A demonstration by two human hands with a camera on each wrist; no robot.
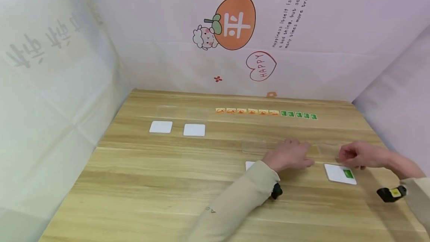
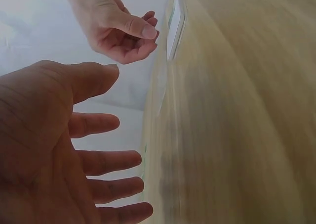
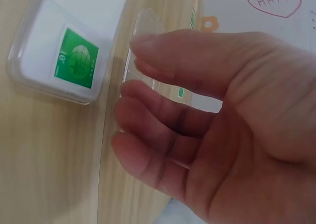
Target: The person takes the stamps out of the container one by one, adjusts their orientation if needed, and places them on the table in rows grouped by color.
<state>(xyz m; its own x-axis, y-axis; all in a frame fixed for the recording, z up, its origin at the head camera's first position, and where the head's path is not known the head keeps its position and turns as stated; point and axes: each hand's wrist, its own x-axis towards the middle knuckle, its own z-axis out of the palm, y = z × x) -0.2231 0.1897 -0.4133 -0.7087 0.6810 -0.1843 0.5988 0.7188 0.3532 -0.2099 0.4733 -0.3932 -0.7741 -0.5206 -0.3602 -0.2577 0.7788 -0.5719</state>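
Observation:
Near the right side of the table, a white card (image 1: 334,173) in a clear tray bears a green stamp (image 1: 348,174) at its right corner; the right wrist view shows the stamp (image 3: 76,58) up close. My right hand (image 1: 361,155) hovers just behind this card, fingers loosely bent and nothing visible between them. A clear plastic lid (image 3: 143,41) lies beyond its fingertips. To the left, my left hand (image 1: 289,155) hangs over the wood with fingers spread and holds nothing. Partly behind the left sleeve is another white card (image 1: 249,165).
Two white cards (image 1: 194,130) lie at the left, with faint clear lids (image 1: 166,111) behind them. A row of orange stamps (image 1: 242,111) and green stamps (image 1: 299,115) runs along the back. Another clear lid (image 1: 253,146) lies mid-table. Printed cloth walls (image 1: 168,59) border the table.

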